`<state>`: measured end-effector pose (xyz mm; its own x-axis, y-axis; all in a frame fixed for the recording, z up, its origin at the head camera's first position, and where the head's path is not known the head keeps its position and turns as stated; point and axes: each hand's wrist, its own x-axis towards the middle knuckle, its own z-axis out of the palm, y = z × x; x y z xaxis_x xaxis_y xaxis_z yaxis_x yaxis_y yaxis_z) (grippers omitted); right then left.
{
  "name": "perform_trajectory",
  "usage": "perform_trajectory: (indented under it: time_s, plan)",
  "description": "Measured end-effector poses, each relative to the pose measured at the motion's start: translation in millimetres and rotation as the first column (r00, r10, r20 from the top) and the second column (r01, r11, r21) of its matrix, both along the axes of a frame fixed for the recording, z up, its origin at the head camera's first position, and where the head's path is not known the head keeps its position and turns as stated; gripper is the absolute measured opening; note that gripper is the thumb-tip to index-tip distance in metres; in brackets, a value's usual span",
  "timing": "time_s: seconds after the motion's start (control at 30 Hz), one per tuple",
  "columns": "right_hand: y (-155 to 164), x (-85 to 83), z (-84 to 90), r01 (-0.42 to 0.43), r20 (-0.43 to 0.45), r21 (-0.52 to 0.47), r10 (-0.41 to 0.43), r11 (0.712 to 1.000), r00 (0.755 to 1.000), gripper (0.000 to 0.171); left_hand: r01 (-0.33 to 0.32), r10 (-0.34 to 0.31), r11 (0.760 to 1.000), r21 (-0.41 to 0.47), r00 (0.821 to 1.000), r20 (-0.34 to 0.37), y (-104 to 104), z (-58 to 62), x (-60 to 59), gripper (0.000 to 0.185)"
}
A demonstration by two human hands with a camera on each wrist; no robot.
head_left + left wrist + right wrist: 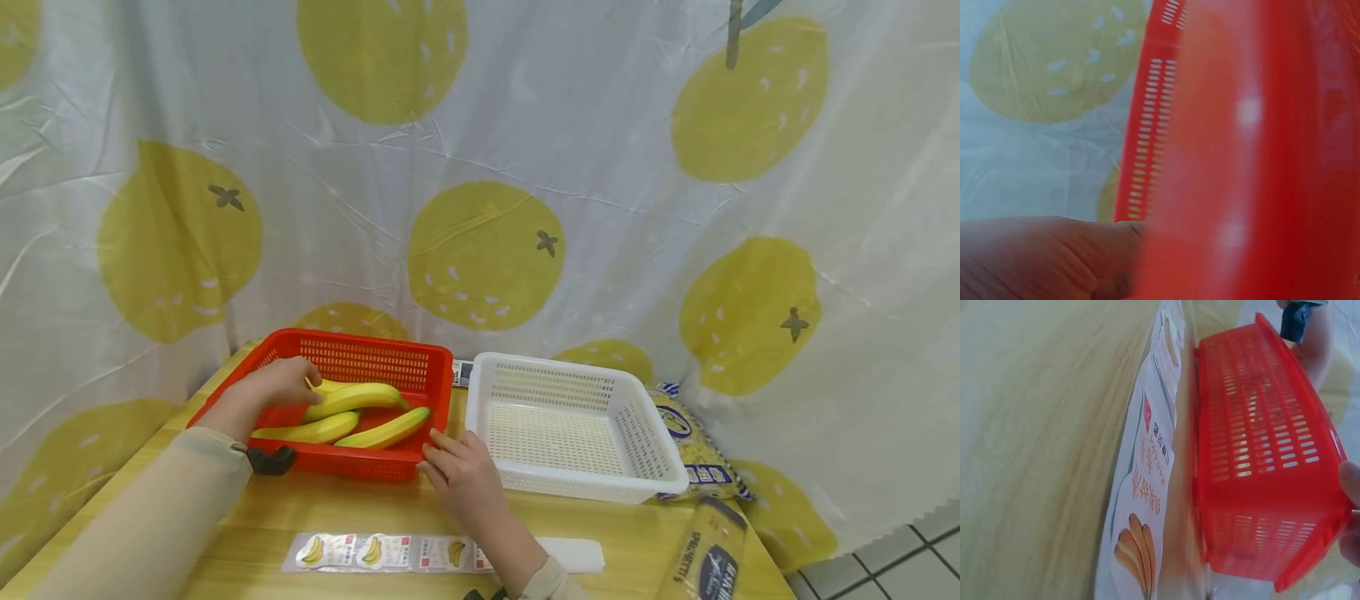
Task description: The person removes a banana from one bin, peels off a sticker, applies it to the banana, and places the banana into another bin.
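Curtain point(600, 167): a white sheet printed with big yellow fruit is hanging behind everything, filling the back of the head view.
Table point(300, 508): a pale wooden top is carrying both baskets, the card strip and the packets.
White basket point(660, 475): it is sitting just to the right of the red one, with nothing lying inside it.
Red basket point(352, 360): it is standing at the left of the table, close beside the white basket, and is holding the bananas; in the right wrist view its slotted wall point(1260, 444) is filling the frame.
Spaghetti packet point(708, 554): it is lying at the near right edge of the table, in front of the white basket.
Yellow packet point(693, 446): it is lying behind and to the right of the white basket, partly hidden by it.
Card strip point(390, 552): a clear strip of banana picture cards is lying flat on the table, near the front of the red basket.
Bananas point(352, 400): three yellow ones are lying side by side inside the red basket.
Left hand point(281, 382): it is reaching into the red basket, fingers curling over the end of the topmost banana and gripping it.
Right hand point(461, 475): it is resting against the red basket's near right corner, fingers lying fairly straight on the rim and wall, closing on nothing.
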<state>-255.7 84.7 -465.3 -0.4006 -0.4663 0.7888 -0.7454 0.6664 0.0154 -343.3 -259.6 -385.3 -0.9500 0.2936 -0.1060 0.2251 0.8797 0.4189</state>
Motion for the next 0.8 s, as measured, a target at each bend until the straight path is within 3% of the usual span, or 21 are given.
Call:
perform_trajectory:
  time_s: [0.1, 0.3, 0.47, 0.8]
  plan:
    - [0, 0.7, 1.3, 0.000, 0.006, 0.005, 0.000, 1.000, 1.000, 0.023, 0.008, -0.008, 1.000, 0.007, 1.000, 0.003, -5, -13.1, -7.1, 0.039]
    - [0, 2.3, 3.6, 0.010, 0.007, 0.014, -0.010, 1.000, 1.000, 0.021, 0.031, -0.028, 0.994, 0.110, 0.999, -0.029, -17, -48.5, -17.3, 0.019]
    - [0, 1.1, 2.9, 0.006, -0.012, 0.002, -0.006, 1.000, 1.000, 0.021, 0.001, 0.005, 0.989, 0.148, 0.999, -0.042, -17, -49.8, -17.8, 0.030]
    - [0, 1.0, 1.0, 0.009, 0.009, 0.005, -0.009, 1.000, 1.000, 0.022, 0.007, -0.004, 0.986, 0.168, 1.000, -0.014, -18, -52.3, -18.2, 0.044]
